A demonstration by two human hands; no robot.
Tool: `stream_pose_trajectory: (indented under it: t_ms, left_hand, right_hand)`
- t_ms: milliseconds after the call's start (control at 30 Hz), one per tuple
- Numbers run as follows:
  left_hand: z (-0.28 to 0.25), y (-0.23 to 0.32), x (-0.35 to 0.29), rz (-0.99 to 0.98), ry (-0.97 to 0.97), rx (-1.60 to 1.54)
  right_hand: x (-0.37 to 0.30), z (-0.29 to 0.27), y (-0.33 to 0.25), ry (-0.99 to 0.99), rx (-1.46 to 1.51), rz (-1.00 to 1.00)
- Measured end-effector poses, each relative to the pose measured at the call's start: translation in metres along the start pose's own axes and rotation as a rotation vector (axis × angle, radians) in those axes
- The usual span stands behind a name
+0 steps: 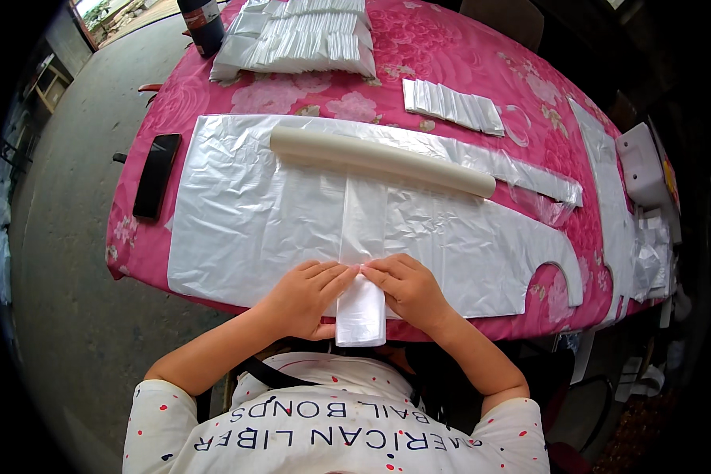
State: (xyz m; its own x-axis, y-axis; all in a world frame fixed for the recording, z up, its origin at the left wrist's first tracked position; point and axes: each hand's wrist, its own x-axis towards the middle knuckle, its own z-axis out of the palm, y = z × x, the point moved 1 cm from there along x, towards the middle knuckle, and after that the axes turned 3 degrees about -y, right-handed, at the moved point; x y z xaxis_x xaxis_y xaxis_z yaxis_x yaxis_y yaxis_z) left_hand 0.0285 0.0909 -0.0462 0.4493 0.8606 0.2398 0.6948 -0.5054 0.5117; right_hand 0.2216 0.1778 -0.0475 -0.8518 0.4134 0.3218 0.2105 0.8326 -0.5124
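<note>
A folded white plastic packet (361,312) sits at the table's near edge, its lower end hanging over toward me. My left hand (310,296) pinches its upper left corner, fingers bent and thumb lower down beside it. On the upper right corner, my right hand (407,288) closes its fingertips, close to those of the left. Under and beyond both hands spreads a thin, wrinkled white plastic sheet (237,205) with curved cut-outs at its right end. A pale cardboard-coloured tube (383,162) lies slantwise across this sheet, past my fingers.
A pink flowered cloth (442,47) covers the table. Heaped folded white packets (300,39) lie at the far left beside a dark bottle (203,28). A smaller packet row (453,107) lies farther right. A black phone (157,177) rests left; more plastic sheeting (608,189) drapes the right edge.
</note>
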Motion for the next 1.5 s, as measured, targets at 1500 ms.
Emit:
stream_pose_trajectory:
  t_ms: [1500]
  left_hand:
    - [0.003,-0.008,0.006,-0.074,0.111,0.031]
  right_hand:
    - [0.009,-0.002,0.009,0.05,0.111,0.015]
